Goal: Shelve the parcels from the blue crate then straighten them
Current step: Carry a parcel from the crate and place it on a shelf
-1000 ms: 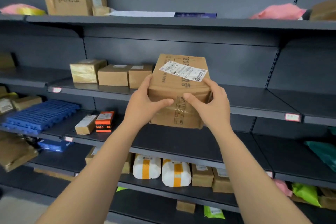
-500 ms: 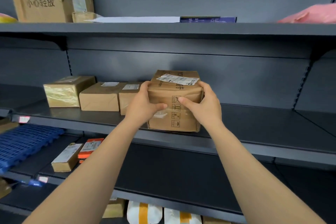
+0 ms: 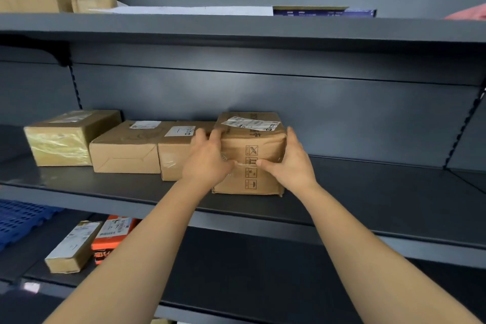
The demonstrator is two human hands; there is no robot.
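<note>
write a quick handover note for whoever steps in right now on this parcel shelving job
Left hand and right hand each grip a side of the taped parcel, thumbs on its front.
Parcel seems set down on the middle shelf, right of a row of three boxes, its front forward of theirs.
Done: this parcel is shelved.
Left: let go, line it up with the row, then check the blue crate, only partly in view at lower left.

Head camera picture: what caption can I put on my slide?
Left hand and right hand hold a brown box on the grey shelf, beside a row of three parcels.
</note>
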